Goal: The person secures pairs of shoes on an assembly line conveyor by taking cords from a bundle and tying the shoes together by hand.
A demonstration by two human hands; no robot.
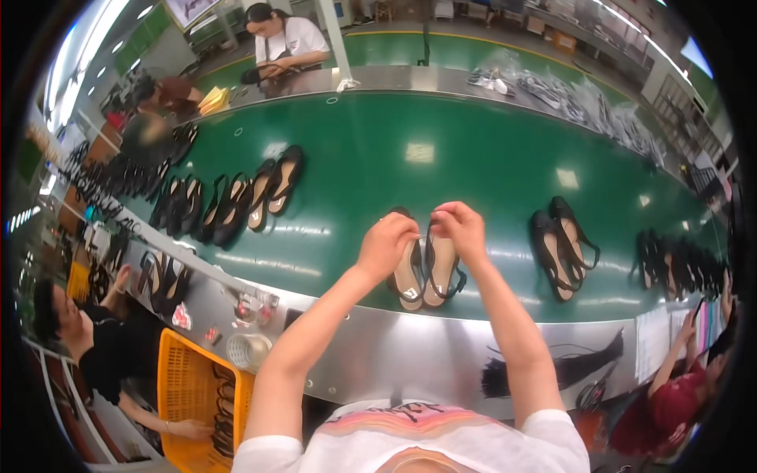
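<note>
Two black slingback shoes with beige insoles stand side by side in front of me on the green belt's near edge: a left shoe point(408, 277) and a right shoe point(441, 272). My left hand point(386, 246) is closed in a pinch over the front of the left shoe, its fingertips covering part of it. Close by, my right hand point(460, 230) pinches with thumb and forefinger above the front of the right shoe. Whatever lies between the fingertips of either hand is too small to make out. The shoes' heel straps point toward me.
Rows of black shoes point(236, 201) stand left on the green belt point(371, 150). Another pair point(554, 248) is at right. A black tassel-like bundle point(552, 370) lies on the metal ledge point(371, 363). A yellow crate point(177, 386) stands lower left, beside a person. Other people work around the belt.
</note>
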